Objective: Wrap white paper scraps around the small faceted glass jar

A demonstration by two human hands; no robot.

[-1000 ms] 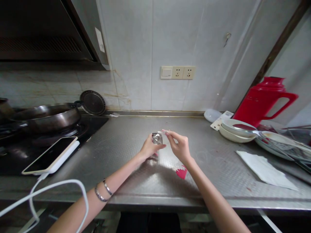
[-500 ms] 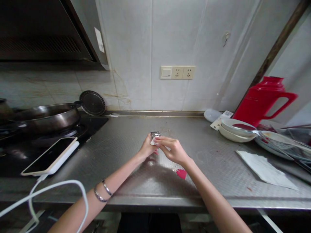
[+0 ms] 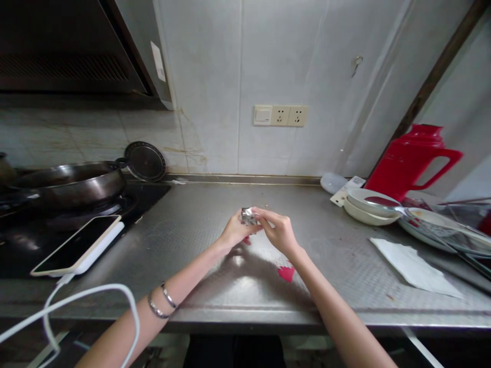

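Silvery object (image 3: 247, 217) — in left grip (image 3: 232, 231), against right grip (image 3: 282, 232)

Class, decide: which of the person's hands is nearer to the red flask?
Right. The right hand is left of the red flask and closer to the viewer, its fingers at the silvery item; the left hand, around that item, is farther left.

1. This is a kitchen.
2. A dark range hood (image 3: 65, 46) hangs above a black hob (image 3: 38, 230) bearing a metal pan (image 3: 82, 186).
3. A metal worktop (image 3: 184, 220) meets a tiled wall (image 3: 201, 87).
4. Stacked bowls (image 3: 366, 214) stand near a red flask (image 3: 402, 166).
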